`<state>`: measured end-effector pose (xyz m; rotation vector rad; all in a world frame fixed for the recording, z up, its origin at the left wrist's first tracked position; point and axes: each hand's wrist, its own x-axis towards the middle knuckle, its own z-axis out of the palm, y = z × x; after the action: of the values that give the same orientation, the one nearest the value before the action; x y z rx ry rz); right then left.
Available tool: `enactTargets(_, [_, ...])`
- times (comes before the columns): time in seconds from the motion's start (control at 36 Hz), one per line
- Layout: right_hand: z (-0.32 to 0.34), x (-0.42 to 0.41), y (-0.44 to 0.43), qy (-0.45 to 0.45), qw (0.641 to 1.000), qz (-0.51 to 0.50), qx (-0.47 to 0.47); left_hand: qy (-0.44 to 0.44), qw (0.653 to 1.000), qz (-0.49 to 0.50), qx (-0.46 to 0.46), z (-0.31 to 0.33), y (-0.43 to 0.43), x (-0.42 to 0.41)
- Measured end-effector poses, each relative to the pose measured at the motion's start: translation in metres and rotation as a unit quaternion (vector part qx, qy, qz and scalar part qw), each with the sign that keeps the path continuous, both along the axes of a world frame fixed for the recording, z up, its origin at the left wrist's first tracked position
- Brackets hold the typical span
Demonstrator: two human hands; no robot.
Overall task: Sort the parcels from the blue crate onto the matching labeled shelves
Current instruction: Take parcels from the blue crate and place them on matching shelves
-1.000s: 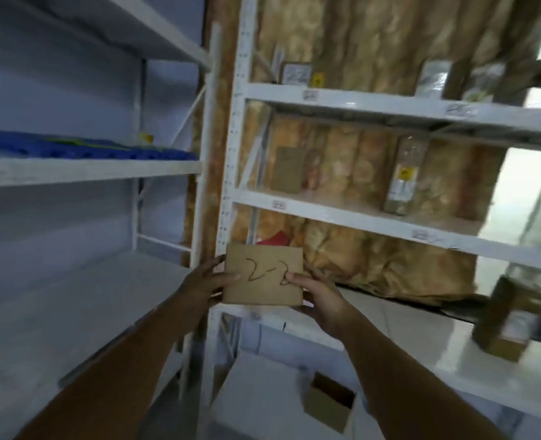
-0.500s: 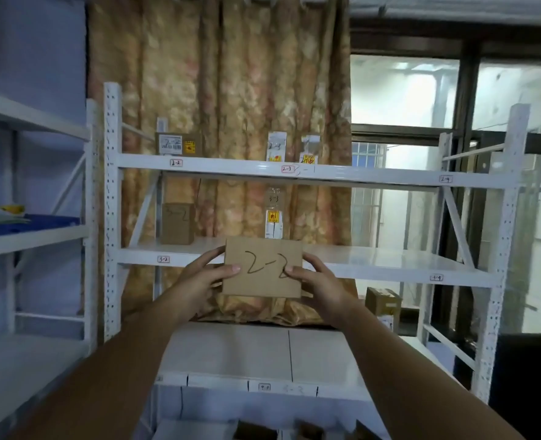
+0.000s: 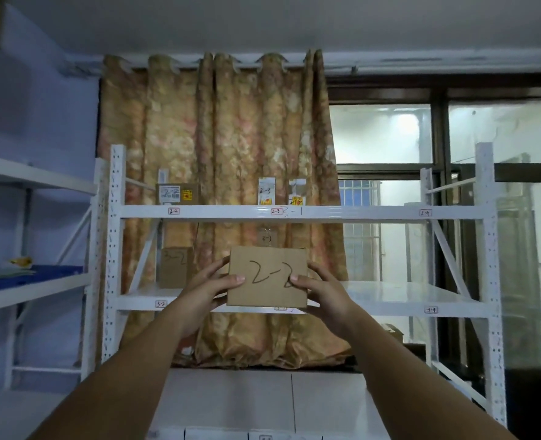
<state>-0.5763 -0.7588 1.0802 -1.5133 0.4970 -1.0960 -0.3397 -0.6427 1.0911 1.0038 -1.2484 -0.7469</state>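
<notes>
Gripping the parcel (image 3: 267, 276) marked 2-2 by its side edges, our left hand (image 3: 207, 292) and right hand (image 3: 321, 295) hold it upright at centre, before the rack (image 3: 294, 212). Farther off, the upper shelf carries a 2-2 tag (image 3: 173, 211) at left, a box (image 3: 178, 194) above it. A curtain (image 3: 218, 138) hangs behind.

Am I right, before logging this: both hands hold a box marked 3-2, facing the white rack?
Not quite: the head view shows the box marked 2-2. Left hand and right hand do hold it, facing the white rack.
</notes>
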Motion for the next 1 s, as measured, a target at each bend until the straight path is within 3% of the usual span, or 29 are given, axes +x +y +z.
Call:
enactTargets(0.47, [0.009, 0.076, 0.006, 0.002, 0.999, 0.05, -0.004, 0.075, 0.995, 0.06, -0.01, 0.0, 0.023, 0.058])
enactTargets(0.75, [0.043, 0.197, -0.018, -0.02, 0.998, 0.046, -0.036, 0.066, 0.992, 0.079, -0.07, 0.024, -0.003, 0.172])
enactTargets(1.0, [0.074, 0.331, -0.037, -0.083, 0.995, 0.021, -0.046, 0.07, 0.97, 0.18, -0.148, 0.054, -0.051, 0.287])
